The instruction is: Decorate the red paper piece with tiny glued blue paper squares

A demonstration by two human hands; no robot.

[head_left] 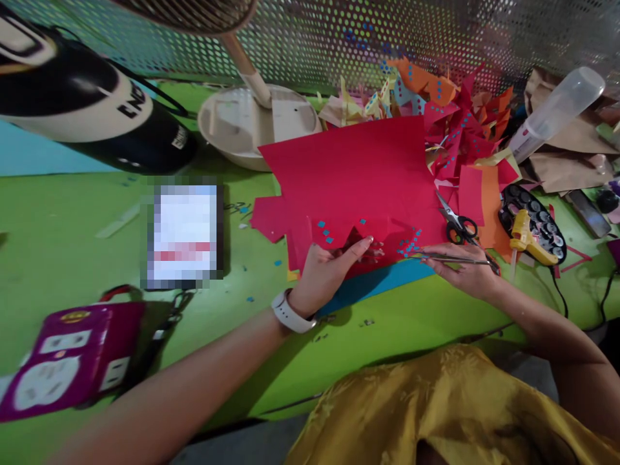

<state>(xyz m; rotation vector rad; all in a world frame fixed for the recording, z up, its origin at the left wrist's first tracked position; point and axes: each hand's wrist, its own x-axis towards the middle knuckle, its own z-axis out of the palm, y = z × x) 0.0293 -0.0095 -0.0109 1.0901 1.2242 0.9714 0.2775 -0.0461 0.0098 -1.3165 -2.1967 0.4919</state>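
Note:
My left hand [322, 271], with a white watch on the wrist, pinches a cut piece of red paper [346, 236] that carries a few small blue diamonds; its thumb lies on top and the other fingers are partly hidden. Silver tweezers [453, 258] rest in my right hand [465, 274], their tips pointing left beside a cluster of tiny blue paper bits [411, 244]. Under both hands spreads a large red sheet [358, 168], with a blue sheet [382, 281] showing below its near edge. Black-handled scissors [458, 223] lie just beyond my right hand.
At the right are a yellow glue gun [527, 239], a black tray of round pots [537, 216] and a clear bottle [562, 110]. Colourful paper cuttings [450, 123] pile up behind. A blurred-out device [184, 236], purple pouch [72, 349], large flask [92, 97] and lamp base [232, 126] stand left.

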